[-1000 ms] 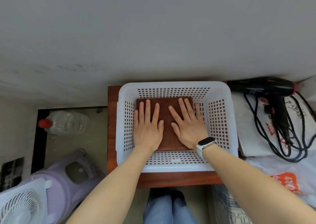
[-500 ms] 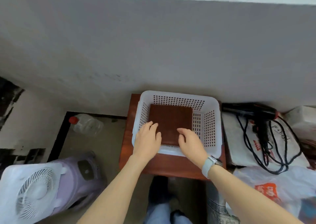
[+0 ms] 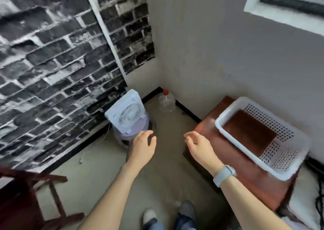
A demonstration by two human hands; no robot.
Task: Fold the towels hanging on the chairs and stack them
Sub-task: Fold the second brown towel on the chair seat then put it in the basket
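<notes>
turning toward the next towel, by my read: a brown folded towel (image 3: 249, 133) lies flat in the basket (image 3: 228, 133) at right, both hands off it and empty

head view: left hand (image 3: 142, 148) out in front over the floor, fingers loosely curled and slightly apart, gripping nothing. right hand (image 3: 199, 146) just left of the table (image 3: 210, 124) edge, fingers curled inward, thumb near the index tip, nothing pinched that i can see. watch (image 3: 224, 175) on the right wrist

next move needs a chair with a towel on it; a dark wooden chair (image 3: 26, 200) shows at lower left, blurred, no towel visible on it, so the next towel is out of view

surface: red-brown table against a grey wall, white perforated basket on top
room: beige floor (image 3: 98, 177), brick-pattern wall at left, white fan (image 3: 127, 113) in the corner on a lilac base, clear bottle (image 3: 166, 101) with red cap beside it, window frame at top right
</notes>
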